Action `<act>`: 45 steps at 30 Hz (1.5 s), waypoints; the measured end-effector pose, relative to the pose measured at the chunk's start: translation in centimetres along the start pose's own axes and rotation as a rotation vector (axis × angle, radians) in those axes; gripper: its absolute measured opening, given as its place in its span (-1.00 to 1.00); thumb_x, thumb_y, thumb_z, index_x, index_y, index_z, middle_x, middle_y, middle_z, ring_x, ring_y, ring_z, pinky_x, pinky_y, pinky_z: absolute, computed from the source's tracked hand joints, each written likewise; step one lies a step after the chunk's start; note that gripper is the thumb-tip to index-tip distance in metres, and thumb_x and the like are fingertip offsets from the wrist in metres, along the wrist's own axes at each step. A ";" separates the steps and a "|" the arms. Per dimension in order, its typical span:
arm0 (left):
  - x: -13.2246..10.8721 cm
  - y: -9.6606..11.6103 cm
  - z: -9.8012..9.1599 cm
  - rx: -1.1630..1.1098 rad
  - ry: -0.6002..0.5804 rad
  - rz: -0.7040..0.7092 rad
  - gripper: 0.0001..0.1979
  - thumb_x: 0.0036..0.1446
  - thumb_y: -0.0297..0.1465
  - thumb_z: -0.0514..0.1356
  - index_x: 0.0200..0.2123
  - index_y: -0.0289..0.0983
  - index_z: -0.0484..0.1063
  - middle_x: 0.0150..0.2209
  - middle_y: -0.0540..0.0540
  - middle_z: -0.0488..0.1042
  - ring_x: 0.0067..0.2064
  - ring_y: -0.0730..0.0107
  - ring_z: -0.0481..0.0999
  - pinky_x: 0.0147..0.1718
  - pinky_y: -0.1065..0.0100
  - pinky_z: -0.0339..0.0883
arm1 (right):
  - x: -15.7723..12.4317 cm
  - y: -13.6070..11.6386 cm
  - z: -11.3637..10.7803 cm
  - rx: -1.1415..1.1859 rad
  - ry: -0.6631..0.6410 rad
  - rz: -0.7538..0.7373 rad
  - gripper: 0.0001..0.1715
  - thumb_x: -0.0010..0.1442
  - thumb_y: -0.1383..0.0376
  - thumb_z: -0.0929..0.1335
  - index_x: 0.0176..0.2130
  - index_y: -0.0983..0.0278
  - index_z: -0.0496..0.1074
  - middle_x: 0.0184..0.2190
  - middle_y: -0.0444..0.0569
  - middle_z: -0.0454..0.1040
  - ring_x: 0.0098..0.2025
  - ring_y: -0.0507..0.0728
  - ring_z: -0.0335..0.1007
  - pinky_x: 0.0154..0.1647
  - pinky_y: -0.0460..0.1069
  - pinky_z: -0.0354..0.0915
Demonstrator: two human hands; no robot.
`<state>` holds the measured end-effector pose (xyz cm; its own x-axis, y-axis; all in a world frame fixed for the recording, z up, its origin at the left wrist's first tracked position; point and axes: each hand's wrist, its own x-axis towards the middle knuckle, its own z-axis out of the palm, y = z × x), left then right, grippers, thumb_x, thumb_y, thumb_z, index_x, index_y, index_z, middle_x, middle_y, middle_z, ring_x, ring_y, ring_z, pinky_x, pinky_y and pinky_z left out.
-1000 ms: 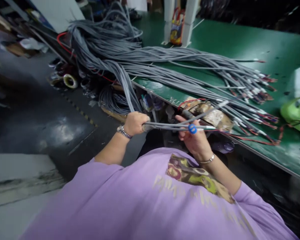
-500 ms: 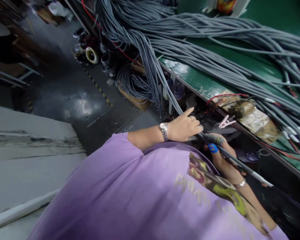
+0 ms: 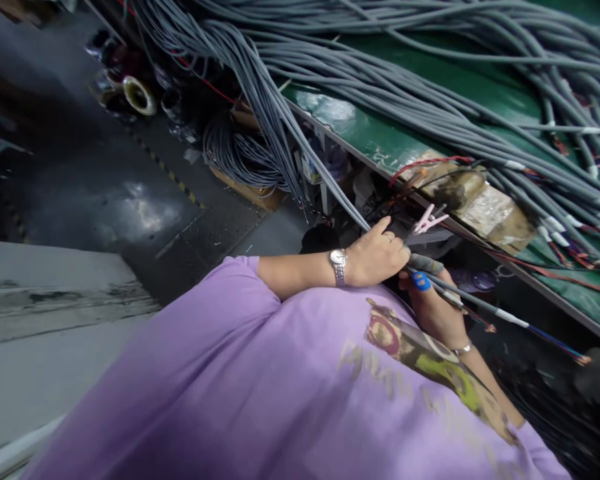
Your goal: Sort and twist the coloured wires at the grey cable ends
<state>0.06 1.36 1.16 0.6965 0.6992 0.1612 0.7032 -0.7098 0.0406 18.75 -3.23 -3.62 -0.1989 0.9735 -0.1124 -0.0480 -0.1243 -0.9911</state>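
Note:
Grey cables (image 3: 339, 195) run down from the bench edge to my hands in front of my shirt. My left hand (image 3: 377, 257), with a wristwatch, is closed around them, its index finger stretched along the cables. Just to the right, my right hand (image 3: 437, 307) grips the same cables near their ends, a blue cover on the thumb and a grey one on a finger. Past it stick out a cable end with a white sleeve (image 3: 513, 319) and bare-tipped coloured wires (image 3: 555, 341), and a shorter end with wires (image 3: 480, 321). The palms are hidden.
Many grey cables (image 3: 370, 73) lie across the green bench (image 3: 370, 133). At its edge are a taped block (image 3: 485, 207) and a pink clip (image 3: 429, 220). Below sits a box of coiled cable (image 3: 247, 160). Tape rolls (image 3: 139, 95) lie on the floor; a white surface (image 3: 60, 293) is at left.
The view has shifted, so the bench appears further left and higher. Coloured wires now show beyond the white sleeve, and my hands are closer together on the cables.

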 end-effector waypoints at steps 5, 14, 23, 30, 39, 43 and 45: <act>0.2 0.1 0.5 -0.022 -0.003 -0.022 -0.72 0.31 -0.50 -0.01 -0.24 -0.35 0.51 -0.29 -0.22 0.58 -0.20 0.18 0.56 0.20 -0.07 0.13 | 0.3 -0.5 0.6 0.265 0.034 0.084 -0.69 0.16 0.17 0.49 -0.08 0.14 0.52 -0.25 -0.08 0.57 -0.26 0.06 0.52 -0.32 -0.08 0.43; 0.3 -0.8 1.6 -0.151 -0.215 -0.106 -0.73 0.32 -0.49 -0.05 -0.16 -0.40 0.44 -0.26 -0.31 0.60 -0.24 0.07 0.63 -0.37 0.20 0.30 | 1.1 -1.3 0.0 0.430 0.069 0.228 -0.55 0.07 0.44 0.47 -0.04 0.12 0.52 0.02 -0.07 0.59 -0.08 0.08 0.61 -0.21 -0.13 0.51; -1.6 -2.3 0.6 -0.198 -0.251 -0.114 -0.77 0.24 -0.42 0.08 -0.09 -0.33 0.45 -0.26 -0.23 0.62 -0.26 0.12 0.63 -0.43 0.27 0.27 | 1.8 -1.1 0.0 0.384 0.008 0.224 -0.78 0.07 0.25 0.53 -0.22 0.18 0.57 -0.08 -0.03 0.63 -0.23 0.08 0.61 -0.27 -0.08 0.55; -5.4 -4.4 2.8 -0.733 0.056 -0.212 -0.87 0.19 -0.36 0.18 -0.25 -0.26 0.51 -0.35 -0.09 0.60 -0.32 0.34 0.58 -0.33 0.39 0.35 | 2.2 -0.8 1.0 0.276 -0.113 0.201 -0.65 0.05 0.08 0.55 -0.26 0.24 0.53 -0.31 -0.04 0.62 -0.36 0.07 0.57 -0.28 0.00 0.53; -4.6 -4.8 -0.8 -1.266 0.346 -0.524 -0.63 0.17 -0.07 0.25 -0.33 -0.28 0.59 -0.24 -0.19 0.62 -0.34 0.37 0.56 -0.34 0.37 0.41 | 4.6 -1.9 2.8 -0.124 -0.351 0.130 -0.54 0.15 -0.04 0.44 -0.19 0.29 0.45 -0.41 -0.06 0.55 -0.42 0.05 0.47 -0.39 -0.05 0.41; -3.1 -3.5 -1.0 -1.310 0.356 -0.497 -0.59 0.10 -0.11 0.32 -0.11 -0.29 0.54 -0.15 -0.17 0.59 -0.34 0.43 0.54 -0.33 0.41 0.42 | 5.5 -1.8 4.3 -0.301 -0.489 0.121 -0.61 0.18 0.00 0.42 -0.33 0.28 0.42 -0.52 -0.11 0.50 -0.49 0.04 0.40 -0.42 -0.06 0.33; -2.4 -3.0 -0.5 -1.263 0.340 -0.492 -0.63 0.03 -0.19 0.37 -0.14 -0.29 0.54 -0.17 -0.15 0.59 -0.24 0.36 0.56 -0.22 0.39 0.42 | 5.8 -1.6 5.1 -0.367 -0.512 0.073 -0.65 0.18 0.05 0.42 -0.42 0.27 0.41 -0.53 -0.10 0.50 -0.48 0.06 0.39 -0.39 -0.04 0.34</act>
<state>-3.83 1.74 1.13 0.2220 0.9707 0.0920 0.1337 -0.1238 0.9833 12.73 1.66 -2.28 -0.6367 0.7383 -0.2224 0.3042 -0.0245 -0.9523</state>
